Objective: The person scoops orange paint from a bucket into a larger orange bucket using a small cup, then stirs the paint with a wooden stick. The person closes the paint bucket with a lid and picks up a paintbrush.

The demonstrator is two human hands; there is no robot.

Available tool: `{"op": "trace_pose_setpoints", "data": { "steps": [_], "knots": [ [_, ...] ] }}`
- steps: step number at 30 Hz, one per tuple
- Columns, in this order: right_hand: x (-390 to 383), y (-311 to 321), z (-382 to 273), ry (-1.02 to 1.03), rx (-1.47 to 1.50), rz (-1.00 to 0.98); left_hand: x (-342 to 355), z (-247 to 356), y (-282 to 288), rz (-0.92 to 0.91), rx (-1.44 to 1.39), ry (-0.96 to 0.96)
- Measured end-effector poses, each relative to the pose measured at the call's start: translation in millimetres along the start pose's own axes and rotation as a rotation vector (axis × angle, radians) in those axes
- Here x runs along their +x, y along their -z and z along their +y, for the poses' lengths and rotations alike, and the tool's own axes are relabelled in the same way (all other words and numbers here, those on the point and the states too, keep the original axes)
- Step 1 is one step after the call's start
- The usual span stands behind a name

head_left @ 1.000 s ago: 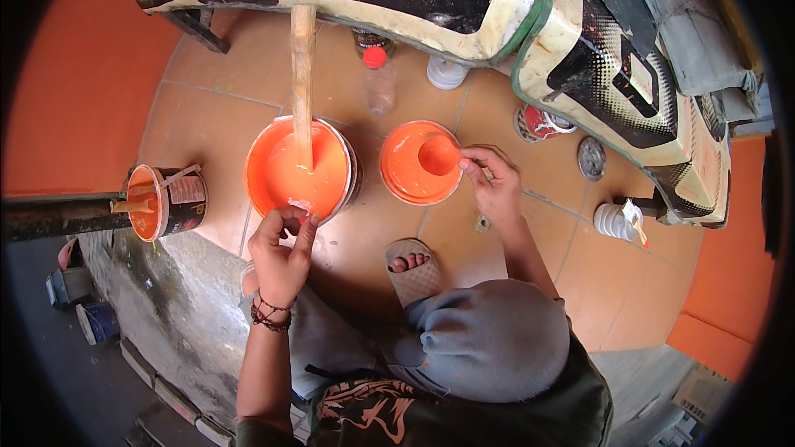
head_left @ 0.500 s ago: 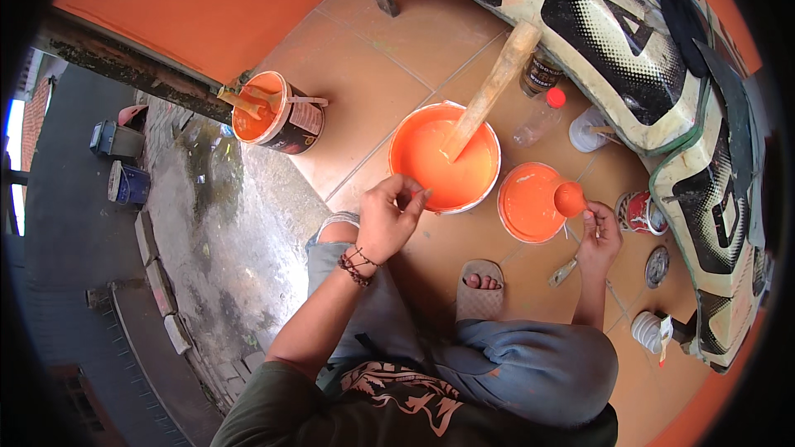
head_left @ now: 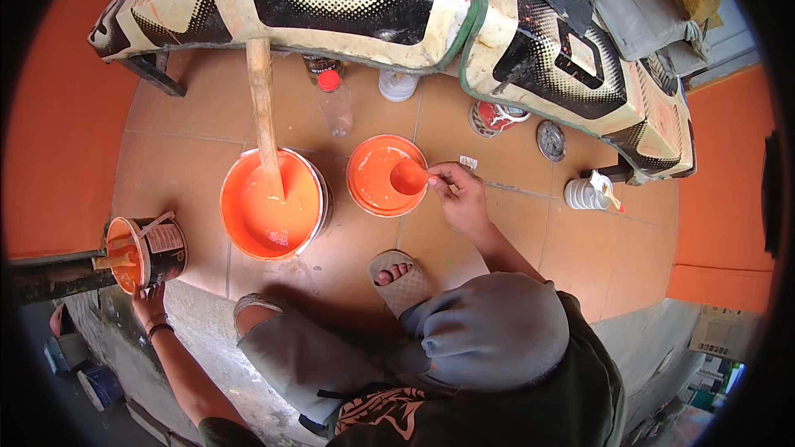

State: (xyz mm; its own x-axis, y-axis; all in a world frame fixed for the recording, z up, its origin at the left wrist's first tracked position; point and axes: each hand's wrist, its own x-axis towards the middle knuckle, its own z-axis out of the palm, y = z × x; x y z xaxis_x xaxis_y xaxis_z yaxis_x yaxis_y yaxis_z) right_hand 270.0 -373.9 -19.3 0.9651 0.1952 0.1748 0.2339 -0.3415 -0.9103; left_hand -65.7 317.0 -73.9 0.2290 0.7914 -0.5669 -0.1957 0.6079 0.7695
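My right hand (head_left: 456,192) pinches a small orange-coated cup (head_left: 408,175) over a round lid with orange paint (head_left: 371,157). To its left stands a large bucket of orange paint (head_left: 248,215), with a long wooden stick (head_left: 262,108) standing in it. At the far left my left hand (head_left: 151,300) grips the lower part of a smaller black paint bucket (head_left: 166,248), which holds orange paint and a wooden stirrer (head_left: 112,261).
A black-and-cream patterned bodywork panel (head_left: 331,0) stands on legs along the back. Near it are a plastic bottle (head_left: 335,108), white containers (head_left: 397,87), a red-and-white can (head_left: 497,120), a metal lid (head_left: 551,139) and white cups with a brush (head_left: 584,193). Orange walls (head_left: 58,157) flank the tiles.
My left hand has left the large bucket's rim and moved down-left onto the black bucket. My right hand still holds the cup by the lid. The view has swung about between frames.
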Motion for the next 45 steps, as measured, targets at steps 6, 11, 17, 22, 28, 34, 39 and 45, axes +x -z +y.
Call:
{"op": "trace_pose_setpoints", "data": {
  "steps": [6, 11, 17, 22, 28, 34, 39, 45],
  "knots": [
    [4, -3, 2, -0.082, 0.056, 0.016, 15, -1, 22, -0.33, 0.92, -0.495],
    [14, 2, 3, -0.088, 0.063, 0.035, -42, -26, -39, -0.188, 0.159, -0.181],
    [25, 0, -16, -0.128, 0.099, -0.047, -116, -76, -106, -0.129, 0.097, -0.117],
    [32, 9, -52, -0.099, 0.155, -0.095, -171, -120, -137, -0.154, -0.044, -0.122],
    [68, 6, -141, 0.041, 0.103, -0.114, -201, -137, -138, -0.067, -0.001, -0.102],
    [121, -110, -250, 0.157, 0.122, -0.584, -175, -186, -76, 0.209, 0.088, -0.156],
    [117, -270, -283, 0.18, 0.095, -0.892, -160, -195, -78, 0.241, 0.045, -0.308],
    [97, -414, -233, 0.397, -0.332, -1.325, -153, -190, -81, 0.342, 0.157, -0.314]
  ]
}}
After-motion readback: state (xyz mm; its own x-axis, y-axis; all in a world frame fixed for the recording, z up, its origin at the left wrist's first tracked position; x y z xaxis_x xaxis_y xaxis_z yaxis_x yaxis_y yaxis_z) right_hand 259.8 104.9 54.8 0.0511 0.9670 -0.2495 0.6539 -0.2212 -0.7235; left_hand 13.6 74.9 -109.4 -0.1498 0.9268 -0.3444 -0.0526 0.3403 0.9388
